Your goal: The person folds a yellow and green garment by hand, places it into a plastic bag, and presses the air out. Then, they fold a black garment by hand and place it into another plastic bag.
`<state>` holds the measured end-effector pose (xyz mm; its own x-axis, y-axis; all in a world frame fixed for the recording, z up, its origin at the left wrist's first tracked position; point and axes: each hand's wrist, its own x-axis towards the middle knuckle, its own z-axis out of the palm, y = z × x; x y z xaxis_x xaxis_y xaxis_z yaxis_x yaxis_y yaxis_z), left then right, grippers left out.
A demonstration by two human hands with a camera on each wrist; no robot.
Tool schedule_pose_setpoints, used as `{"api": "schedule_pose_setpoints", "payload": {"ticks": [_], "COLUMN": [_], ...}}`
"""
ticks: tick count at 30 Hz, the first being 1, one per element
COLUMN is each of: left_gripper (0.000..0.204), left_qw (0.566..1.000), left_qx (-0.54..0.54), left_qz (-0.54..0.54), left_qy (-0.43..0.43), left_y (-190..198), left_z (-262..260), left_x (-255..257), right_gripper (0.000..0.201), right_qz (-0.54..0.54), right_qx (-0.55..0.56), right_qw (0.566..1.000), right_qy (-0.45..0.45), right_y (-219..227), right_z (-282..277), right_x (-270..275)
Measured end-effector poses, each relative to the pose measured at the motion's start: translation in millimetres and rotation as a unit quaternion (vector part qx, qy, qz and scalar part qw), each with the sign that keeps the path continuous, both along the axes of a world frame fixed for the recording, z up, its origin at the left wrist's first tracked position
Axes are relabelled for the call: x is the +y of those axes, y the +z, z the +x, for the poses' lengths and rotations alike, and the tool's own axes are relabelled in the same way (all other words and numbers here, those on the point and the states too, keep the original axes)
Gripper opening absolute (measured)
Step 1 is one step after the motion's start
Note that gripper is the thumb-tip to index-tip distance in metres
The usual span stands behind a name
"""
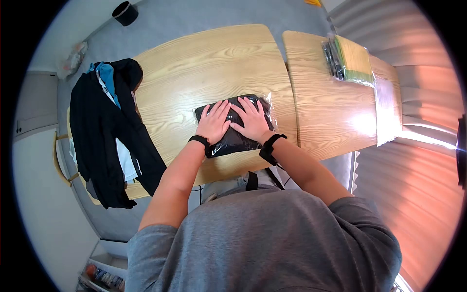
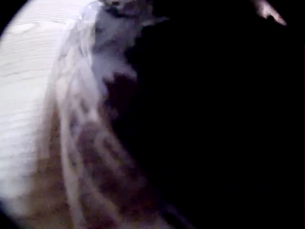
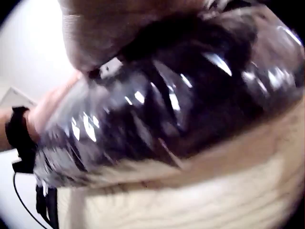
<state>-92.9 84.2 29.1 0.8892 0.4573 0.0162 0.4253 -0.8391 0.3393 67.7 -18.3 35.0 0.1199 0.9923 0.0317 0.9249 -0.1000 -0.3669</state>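
Note:
A black folded item in a clear plastic bag lies on the wooden table in front of the person. The left hand rests flat on its left part, fingers extended. Flat on its right part lies the right hand, fingers spread, the two thumbs close together. In the right wrist view the shiny bag shows below the right hand, with the left hand at its far side. The left wrist view is mostly dark, with clear plastic along the bag's edge.
Dark clothes with blue and white pieces lie over the table's left end. On a second table at the right are stacked bagged items and a clear plastic sheet. A black bin stands on the floor beyond.

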Motion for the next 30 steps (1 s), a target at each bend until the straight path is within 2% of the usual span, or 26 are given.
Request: {"api": "schedule_pose_setpoints", "payload": {"ticks": [1,3,5,7,9,13,30], "left_gripper": [0.056,0.056,0.054,0.052,0.053,0.054,0.054], "left_qw": [1.0,1.0,0.988,0.991,0.998,0.998,0.997], "left_qx": [0.0,-0.005,-0.03,-0.064,-0.007,0.002,0.016], "left_qz": [-0.012,-0.027,-0.15,-0.115,-0.009,-0.026,-0.034], "left_qy": [-0.001,-0.003,0.0,0.014,-0.068,-0.062,-0.063], "left_y": [1.6,2.4,8.3,16.0,25.0,17.9,4.9], "left_z": [-1.0,-2.1,-3.9,-8.0,-7.9,-10.8,-7.0], "left_x": [0.1,3.2,9.8,1.4,-7.5,-14.8,-9.7], "right_gripper": [0.058,0.058,0.058,0.058,0.058,0.057,0.053], "right_qz": [-0.024,-0.005,0.017,0.013,0.031,0.004,0.009], "right_qx": [0.026,0.003,-0.015,-0.028,-0.046,-0.039,-0.023], "right_qw": [0.999,1.0,0.999,1.0,0.998,0.999,1.0], "right_qy": [0.001,-0.018,-0.038,-0.003,-0.003,-0.005,-0.004], "right_y": [9.3,26.3,30.8,25.5,16.9,7.1,-12.0], "right_z": [1.0,-3.5,-13.3,-25.1,-27.2,-23.8,-19.6], "right_x": [-0.5,-7.7,-17.9,-34.7,-40.7,-39.9,-34.5]}}
